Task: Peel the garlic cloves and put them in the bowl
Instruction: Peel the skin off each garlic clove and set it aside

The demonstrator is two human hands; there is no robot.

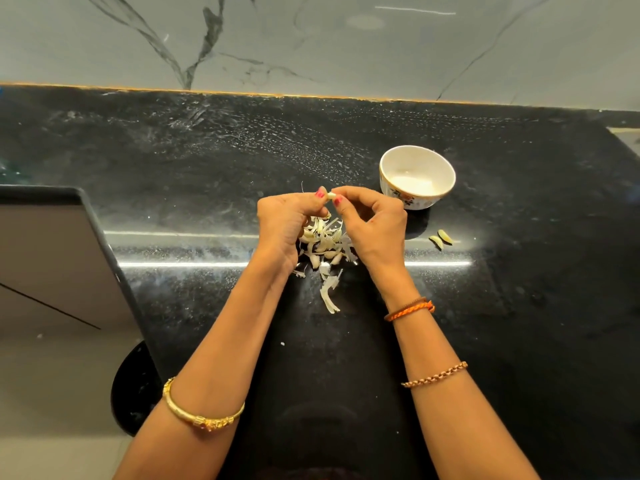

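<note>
Both hands, left hand [282, 225] and right hand [372, 223], pinching one garlic clove [330, 195] over the black bench [519, 271], peel heap [325, 244] beneath their grip, white bowl [417, 176] just right, two stray cloves [441, 239] beyond

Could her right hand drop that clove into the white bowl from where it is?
Probably yes. The right hand pinches the clove together with the left hand, and the bowl stands open just beyond and to the right, with nothing between them on the counter.
</note>
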